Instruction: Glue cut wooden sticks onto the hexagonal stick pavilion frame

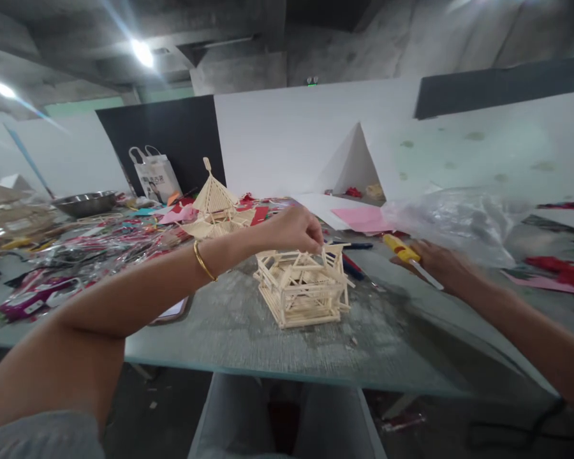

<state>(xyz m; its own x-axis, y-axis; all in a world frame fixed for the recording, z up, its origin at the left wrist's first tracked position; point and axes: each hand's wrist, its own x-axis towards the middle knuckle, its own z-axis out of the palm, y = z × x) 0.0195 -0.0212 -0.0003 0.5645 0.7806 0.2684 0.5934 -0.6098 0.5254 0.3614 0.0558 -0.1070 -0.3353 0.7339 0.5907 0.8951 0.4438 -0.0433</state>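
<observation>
A small pavilion-like frame of pale wooden sticks (310, 296) stands on the table in front of me. My left hand (299, 229), with a gold bangle on the wrist, reaches over its top. Its fingers are pinched together at the upper rear edge, by a slatted corner piece (333, 252); what lies between the fingertips is hidden. Off to the right, my right hand (433, 258) is closed around a yellow glue gun (398, 247), from which a whitish glue stick (428, 275) sticks out toward me. The glue gun is apart from the frame.
Behind my left forearm stands a stick-built pointed roof (213, 197). Dark-handled tools (351, 264) lie behind the frame. Plastic-wrapped materials (110, 245) crowd the left, with a metal bowl (87, 203) beyond. Clear plastic bag (459, 220) and pink paper (361, 218) lie at the right rear.
</observation>
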